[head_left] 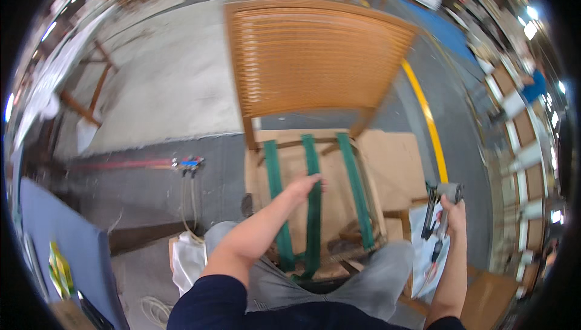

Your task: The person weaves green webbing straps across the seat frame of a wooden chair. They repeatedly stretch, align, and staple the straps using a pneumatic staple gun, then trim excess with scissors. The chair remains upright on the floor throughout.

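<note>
Evidently the person is working on the webbing of a wooden chair frame point(315, 58), whose slatted back is rising ahead and whose open seat frame is lying just in front of the knees. Three green webbing straps point(357, 188) are running across that seat opening from back to front. The left hand point(304, 186) is reaching forward and resting on the middle strap point(313, 209), its fingers curled down over the band; whether they are pinching it or only pressing is too blurred to tell. The right hand point(454, 215) is hanging well apart to the right of the seat, its fingers wrapped tight around the grip of a pneumatic staple gun point(439, 206), which is pointing downward over a white sheet point(420, 239) on the floor.

As a judgement, the main risk is the gun coming in near the fingers on the strap: a misplaced shot could catch them. A slack grip on the middle strap could also let it slide sideways toward a neighbouring band, so that it would be fixed crooked or loose. A trailing air hose point(187, 209), lying on the floor beside the left leg, could snag a foot.
</note>
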A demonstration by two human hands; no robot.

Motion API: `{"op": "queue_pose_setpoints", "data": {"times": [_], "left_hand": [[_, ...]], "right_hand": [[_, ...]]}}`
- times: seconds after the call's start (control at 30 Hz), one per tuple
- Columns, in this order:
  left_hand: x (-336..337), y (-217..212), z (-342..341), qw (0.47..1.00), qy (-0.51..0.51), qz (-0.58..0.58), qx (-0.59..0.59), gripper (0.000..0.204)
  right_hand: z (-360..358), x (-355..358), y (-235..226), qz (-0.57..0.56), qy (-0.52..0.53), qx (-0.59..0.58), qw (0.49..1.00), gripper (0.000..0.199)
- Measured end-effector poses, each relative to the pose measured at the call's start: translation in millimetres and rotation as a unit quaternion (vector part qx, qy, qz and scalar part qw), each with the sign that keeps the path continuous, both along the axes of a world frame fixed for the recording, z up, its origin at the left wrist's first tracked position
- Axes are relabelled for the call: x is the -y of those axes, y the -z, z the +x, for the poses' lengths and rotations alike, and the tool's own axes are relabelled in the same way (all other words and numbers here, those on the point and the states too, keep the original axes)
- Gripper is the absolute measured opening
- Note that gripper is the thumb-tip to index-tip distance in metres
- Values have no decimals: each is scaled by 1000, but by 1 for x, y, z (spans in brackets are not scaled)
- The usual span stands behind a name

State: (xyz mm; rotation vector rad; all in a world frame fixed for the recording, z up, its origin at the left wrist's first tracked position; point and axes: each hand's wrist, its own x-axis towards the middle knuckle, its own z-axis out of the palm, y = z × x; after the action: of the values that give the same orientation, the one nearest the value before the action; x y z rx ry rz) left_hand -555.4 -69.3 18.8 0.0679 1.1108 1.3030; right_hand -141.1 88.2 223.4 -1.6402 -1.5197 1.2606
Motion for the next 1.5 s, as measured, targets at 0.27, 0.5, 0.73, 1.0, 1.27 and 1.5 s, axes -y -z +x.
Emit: {"op": "queue_pose_setpoints", "data": {"times": [0.27, 0.5, 0.73, 1.0, 1.27, 1.5], "left_hand": [[83, -11, 86, 993, -19, -97, 71, 27], [157, -40, 200, 989, 26, -116, 85, 40], [185, -34, 210, 968, 50, -196, 151, 46], [167, -7, 225, 985, -12, -119, 125, 50], [146, -4, 216, 994, -24, -86, 61, 48], [161, -6, 223, 989, 123, -36, 71, 51]], "right_hand": [[140, -19, 21, -61, 160, -64, 983, 41], [184, -38, 131, -218, 149, -200, 944, 37], [179, -34, 172, -202, 167, -146, 954, 43], [216, 4, 160, 101, 105, 143, 979, 31], [93, 66, 141, 34, 6, -112, 993, 25], [-67, 146, 165, -214, -427, 80, 875, 44]]}}
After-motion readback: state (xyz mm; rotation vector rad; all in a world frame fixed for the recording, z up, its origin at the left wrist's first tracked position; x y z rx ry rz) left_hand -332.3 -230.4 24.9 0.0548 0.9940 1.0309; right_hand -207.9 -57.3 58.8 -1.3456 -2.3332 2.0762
